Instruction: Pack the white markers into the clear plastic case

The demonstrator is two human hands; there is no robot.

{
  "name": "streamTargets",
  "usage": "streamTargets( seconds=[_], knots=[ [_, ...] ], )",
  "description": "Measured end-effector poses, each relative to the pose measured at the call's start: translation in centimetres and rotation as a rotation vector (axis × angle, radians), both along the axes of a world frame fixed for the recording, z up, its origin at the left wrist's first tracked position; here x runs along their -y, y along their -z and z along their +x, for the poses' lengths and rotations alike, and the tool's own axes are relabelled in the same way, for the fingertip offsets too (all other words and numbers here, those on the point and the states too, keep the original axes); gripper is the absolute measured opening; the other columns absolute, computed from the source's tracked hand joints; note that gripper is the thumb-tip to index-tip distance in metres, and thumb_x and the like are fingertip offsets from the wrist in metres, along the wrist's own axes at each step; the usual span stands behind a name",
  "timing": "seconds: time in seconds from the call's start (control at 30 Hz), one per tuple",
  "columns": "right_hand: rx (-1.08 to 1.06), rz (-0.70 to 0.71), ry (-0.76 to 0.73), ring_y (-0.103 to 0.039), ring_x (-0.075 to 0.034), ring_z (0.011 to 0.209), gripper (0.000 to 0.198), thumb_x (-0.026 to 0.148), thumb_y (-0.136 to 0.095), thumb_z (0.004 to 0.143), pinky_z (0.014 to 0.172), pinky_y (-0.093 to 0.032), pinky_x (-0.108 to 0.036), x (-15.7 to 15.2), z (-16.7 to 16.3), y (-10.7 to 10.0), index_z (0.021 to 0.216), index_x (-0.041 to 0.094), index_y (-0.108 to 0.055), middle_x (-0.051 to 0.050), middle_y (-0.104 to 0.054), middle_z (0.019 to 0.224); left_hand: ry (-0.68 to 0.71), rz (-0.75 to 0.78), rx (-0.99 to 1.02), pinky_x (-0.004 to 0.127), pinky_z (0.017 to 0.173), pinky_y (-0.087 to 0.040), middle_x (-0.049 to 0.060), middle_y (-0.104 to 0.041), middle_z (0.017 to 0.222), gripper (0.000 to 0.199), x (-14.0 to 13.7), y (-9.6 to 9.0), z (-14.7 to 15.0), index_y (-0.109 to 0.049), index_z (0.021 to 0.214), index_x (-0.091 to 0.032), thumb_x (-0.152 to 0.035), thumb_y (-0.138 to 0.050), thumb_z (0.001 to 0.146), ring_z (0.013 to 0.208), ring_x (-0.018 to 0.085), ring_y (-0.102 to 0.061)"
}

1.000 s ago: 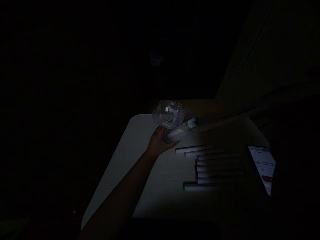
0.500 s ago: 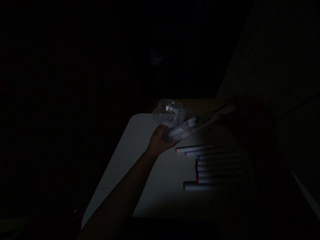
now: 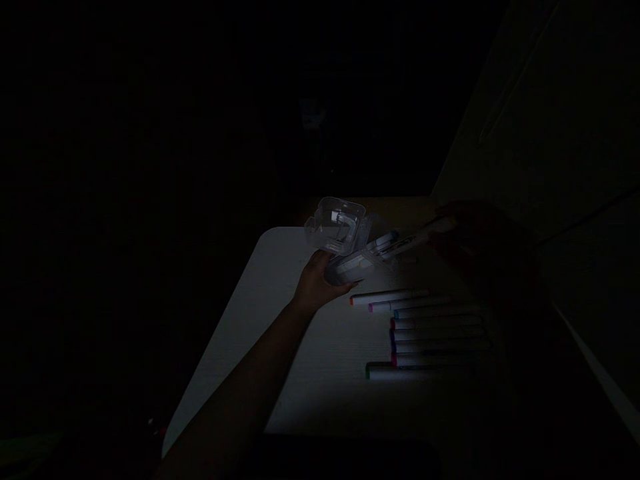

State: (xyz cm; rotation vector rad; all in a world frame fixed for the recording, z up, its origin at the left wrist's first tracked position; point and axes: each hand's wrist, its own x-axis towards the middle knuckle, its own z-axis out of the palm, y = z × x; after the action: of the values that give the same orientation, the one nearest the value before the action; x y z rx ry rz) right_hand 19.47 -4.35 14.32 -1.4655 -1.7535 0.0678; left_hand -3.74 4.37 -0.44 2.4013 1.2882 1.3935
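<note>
My left hand (image 3: 317, 283) is wrapped round a clear plastic case (image 3: 345, 270), tilted above the table. Its hinged clear lid (image 3: 335, 227) hangs open at the far side. Inside the case lies at least one white marker (image 3: 383, 241) with a dark blue end. My right hand (image 3: 457, 230), very dim, grips another white marker (image 3: 420, 237), whose near end points into the mouth of the case. Several white markers (image 3: 430, 345) with coloured ends lie side by side on the table below, among them an orange-ended marker (image 3: 380, 297) and a green-ended marker (image 3: 400, 375).
The pale table (image 3: 245, 313) has a rounded far left corner. Deep shadow covers its right side and the surroundings. A thin dark cable (image 3: 590, 217) runs at the right in front of a dim wall.
My right hand has moved left and slightly down, bringing the marker further into the case. My left hand and the case have stayed in place.
</note>
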Motion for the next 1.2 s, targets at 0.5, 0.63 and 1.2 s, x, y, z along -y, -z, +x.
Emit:
streamTargets(
  seconds=[0.5, 0.63, 1.2],
  knots=[
    [0.115, -0.035, -0.193, -0.059, -0.01, 0.077, 0.02, 0.02, -0.052, 0.08, 0.071, -0.048, -0.019, -1.8, -0.7, 2.1, 0.095, 0.015, -0.065, -0.005, -0.063, 0.091, 0.001, -0.006, -0.011, 0.038, 0.082, -0.055, 0.008, -0.064, 0.107, 0.069, 0.2, -0.8, 0.4, -0.051, 0.114, -0.019, -0.043, -0.08, 0.056, 0.1, 0.025, -0.063],
    [0.168, -0.005, -0.219, -0.058, -0.01, 0.078, 0.02, 0.018, -0.049, 0.081, 0.073, -0.046, -0.019, -1.9, -1.3, 2.7, 0.093, 0.014, -0.065, -0.006, -0.062, 0.091, 0.005, -0.009, -0.015, 0.039, 0.082, -0.055, 0.009, -0.063, 0.109, 0.069, 0.3, -0.9, 0.5, -0.05, 0.115, -0.019, -0.042, -0.079, 0.057, 0.101, 0.025, -0.063],
    [0.169, -0.074, -0.275, -0.06, -0.01, 0.082, 0.026, 0.019, -0.047, 0.082, 0.077, -0.047, -0.02, -2.4, -1.3, 3.1, 0.096, 0.014, -0.069, -0.007, -0.064, 0.097, 0.012, -0.003, -0.019, 0.039, 0.083, -0.054, 0.009, -0.063, 0.106, 0.068, 0.2, -0.8, 0.6, -0.051, 0.113, -0.018, -0.041, -0.08, 0.055, 0.1, 0.025, -0.062]
  ],
)
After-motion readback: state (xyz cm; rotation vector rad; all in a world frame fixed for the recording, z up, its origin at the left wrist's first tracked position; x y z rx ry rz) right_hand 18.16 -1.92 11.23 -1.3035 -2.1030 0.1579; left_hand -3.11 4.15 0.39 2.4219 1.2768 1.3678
